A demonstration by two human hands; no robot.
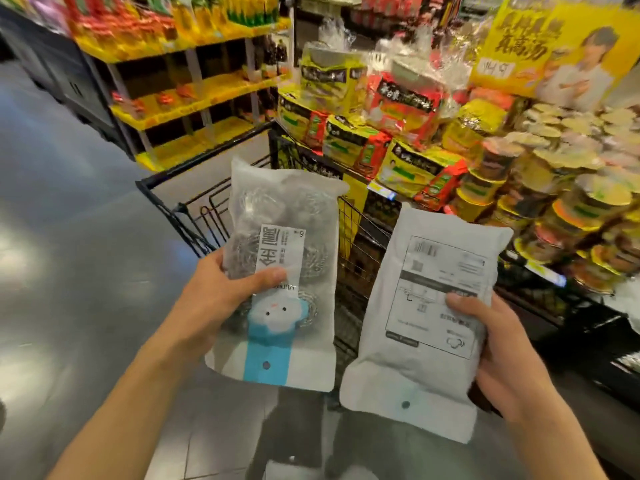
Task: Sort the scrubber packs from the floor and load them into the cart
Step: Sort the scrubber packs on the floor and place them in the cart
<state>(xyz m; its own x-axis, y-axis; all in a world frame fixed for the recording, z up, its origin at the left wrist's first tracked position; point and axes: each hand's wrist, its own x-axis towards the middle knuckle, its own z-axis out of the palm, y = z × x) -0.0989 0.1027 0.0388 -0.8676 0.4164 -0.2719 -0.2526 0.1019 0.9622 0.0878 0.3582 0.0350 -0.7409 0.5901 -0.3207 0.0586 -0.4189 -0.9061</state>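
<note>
Left hand [221, 292] fingers grip white plastic scrubber pack with blue stripe [280, 271]; right hand [498, 344] fingers grip white label-side scrubber pack [426, 327]. Both long axes point away toward black wire cart [353, 244], beyond fingers; left nearer.

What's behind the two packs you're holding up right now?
The black wire cart stands behind the left-hand pack and right-hand pack, gripped by the left hand and right hand. The packs cover most of the basket, so its contents cannot be seen.
</note>
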